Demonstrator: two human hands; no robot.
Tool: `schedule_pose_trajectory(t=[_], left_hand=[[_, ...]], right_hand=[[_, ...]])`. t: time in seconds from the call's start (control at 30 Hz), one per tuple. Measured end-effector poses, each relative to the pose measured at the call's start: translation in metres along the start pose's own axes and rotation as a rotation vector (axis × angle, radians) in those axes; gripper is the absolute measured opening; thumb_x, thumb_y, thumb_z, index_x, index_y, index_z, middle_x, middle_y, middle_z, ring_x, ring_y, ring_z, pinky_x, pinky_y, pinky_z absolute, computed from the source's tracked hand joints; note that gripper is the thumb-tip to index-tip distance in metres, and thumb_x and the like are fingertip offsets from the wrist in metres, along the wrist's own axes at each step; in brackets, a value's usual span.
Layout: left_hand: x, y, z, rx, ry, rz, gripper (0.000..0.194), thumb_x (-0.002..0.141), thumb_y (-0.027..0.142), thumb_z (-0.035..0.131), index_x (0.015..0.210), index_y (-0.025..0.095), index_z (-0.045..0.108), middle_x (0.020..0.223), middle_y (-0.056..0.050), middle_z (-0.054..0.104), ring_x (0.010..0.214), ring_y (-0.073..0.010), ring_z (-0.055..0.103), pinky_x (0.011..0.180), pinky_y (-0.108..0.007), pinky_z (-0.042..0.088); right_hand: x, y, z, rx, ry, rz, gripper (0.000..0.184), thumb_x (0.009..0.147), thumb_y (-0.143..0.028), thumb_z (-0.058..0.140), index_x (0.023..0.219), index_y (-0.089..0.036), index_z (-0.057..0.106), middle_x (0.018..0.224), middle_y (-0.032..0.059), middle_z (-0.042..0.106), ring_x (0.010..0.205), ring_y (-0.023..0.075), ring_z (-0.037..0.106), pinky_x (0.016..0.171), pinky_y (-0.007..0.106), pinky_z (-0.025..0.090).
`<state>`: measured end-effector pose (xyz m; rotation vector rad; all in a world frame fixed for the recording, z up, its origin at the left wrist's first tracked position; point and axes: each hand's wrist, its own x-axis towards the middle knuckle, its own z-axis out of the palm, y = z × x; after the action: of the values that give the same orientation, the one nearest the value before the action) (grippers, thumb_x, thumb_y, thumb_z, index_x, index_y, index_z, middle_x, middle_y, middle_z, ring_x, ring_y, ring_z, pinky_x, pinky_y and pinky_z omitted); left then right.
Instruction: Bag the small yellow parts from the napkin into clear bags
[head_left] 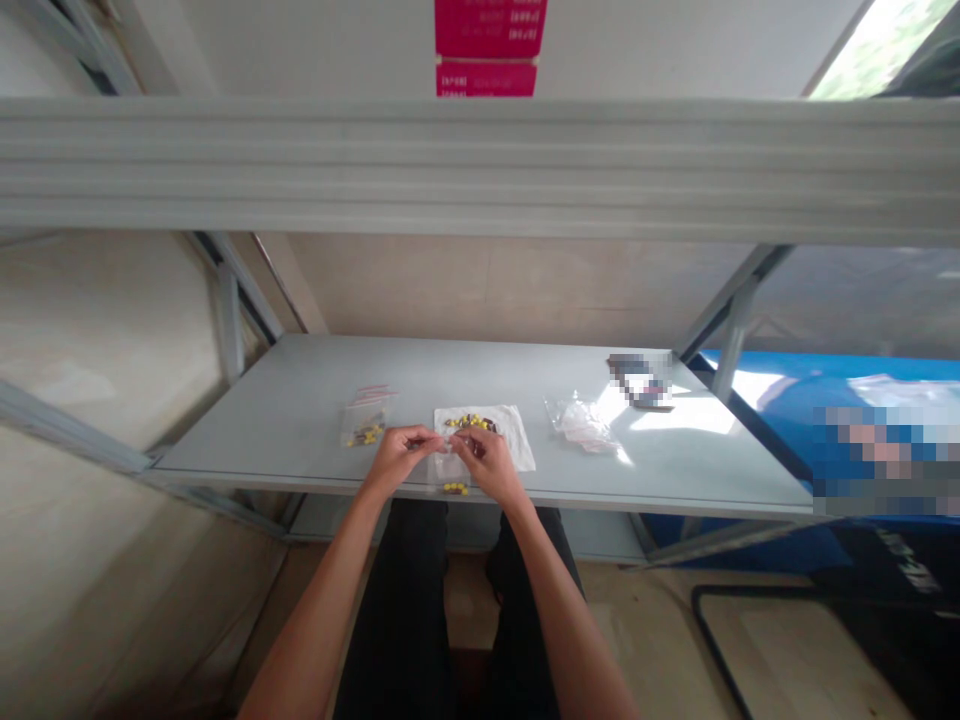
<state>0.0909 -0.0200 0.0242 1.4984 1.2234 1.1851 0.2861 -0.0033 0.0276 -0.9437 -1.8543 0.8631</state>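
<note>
Both hands meet near the table's front edge, fingers pinched at the top of a small clear zip bag (pixel 454 480). My left hand (pixel 405 455) grips its left side and my right hand (pixel 486 458) its right side. Several small yellow and dark pieces (pixel 455 489) sit at the bottom of that bag. Just behind my hands, a white cloth or paper sheet (pixel 517 440) bears a pile of yellow and dark brown pieces (pixel 480 423). To the left lie filled clear zip bags (pixel 365 422) with red-striped tops and similar pieces inside.
A heap of clear plastic bags (pixel 585 425) lies right of the sheet on the grey table (pixel 285 430). A blurred-out, phone-like object (pixel 641 382) is at the back right. A thick shelf beam (pixel 480 170) crosses above. Right of the table are a blue surface (pixel 765 400) and a black metal frame (pixel 705 630).
</note>
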Motion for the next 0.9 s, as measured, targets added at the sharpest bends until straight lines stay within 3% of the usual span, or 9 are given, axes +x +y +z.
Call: schedule_pose_trajectory(t=[0.2, 0.3, 0.7, 0.8, 0.9], left_hand=[[0.001, 0.003, 0.003, 0.041, 0.026, -0.013, 0.034, 0.078, 0.05, 0.078, 0.086, 0.017, 0.08, 0.089, -0.008, 0.08, 0.083, -0.0234, 0.071, 0.077, -0.031, 0.053], [0.001, 0.001, 0.003, 0.068, 0.056, -0.021, 0.036, 0.076, 0.052, 0.079, 0.083, 0.017, 0.079, 0.083, -0.007, 0.079, 0.076, -0.0217, 0.07, 0.07, -0.029, 0.051], [0.001, 0.003, 0.002, 0.108, 0.007, 0.015, 0.041, 0.083, 0.056, 0.071, 0.077, 0.016, 0.074, 0.075, -0.005, 0.074, 0.073, -0.0197, 0.066, 0.071, -0.028, 0.05], [-0.001, 0.003, -0.001, 0.072, 0.059, -0.002, 0.041, 0.086, 0.055, 0.067, 0.08, 0.016, 0.074, 0.069, -0.003, 0.069, 0.067, -0.0176, 0.062, 0.067, -0.026, 0.048], [0.0, -0.001, -0.023, 0.084, 0.183, -0.004, 0.041, 0.092, 0.054, 0.059, 0.094, 0.016, 0.076, 0.063, 0.0, 0.063, 0.058, -0.015, 0.055, 0.059, -0.025, 0.045]], right_hand=[[-0.002, 0.001, -0.002, 0.02, 0.013, -0.034, 0.031, 0.096, -0.043, 0.058, 0.083, -0.018, 0.071, 0.073, 0.0026, 0.067, 0.063, 0.0138, 0.053, 0.061, 0.027, 0.038], [-0.003, 0.0, -0.004, -0.001, 0.036, -0.027, 0.033, 0.096, -0.044, 0.058, 0.08, -0.018, 0.07, 0.069, 0.0018, 0.064, 0.061, 0.0135, 0.05, 0.061, 0.027, 0.037], [0.0, -0.004, -0.001, 0.011, -0.046, -0.078, 0.034, 0.099, -0.041, 0.056, 0.081, -0.018, 0.075, 0.078, 0.0043, 0.073, 0.067, 0.0152, 0.06, 0.067, 0.026, 0.041], [-0.001, -0.002, -0.002, 0.006, -0.011, -0.028, 0.047, 0.1, -0.051, 0.052, 0.076, -0.018, 0.075, 0.067, 0.0028, 0.069, 0.062, 0.0143, 0.058, 0.063, 0.026, 0.04], [-0.001, 0.0, -0.001, 0.041, 0.023, 0.029, 0.057, 0.102, -0.057, 0.046, 0.073, -0.018, 0.075, 0.068, 0.0042, 0.07, 0.064, 0.0154, 0.061, 0.063, 0.026, 0.042]])
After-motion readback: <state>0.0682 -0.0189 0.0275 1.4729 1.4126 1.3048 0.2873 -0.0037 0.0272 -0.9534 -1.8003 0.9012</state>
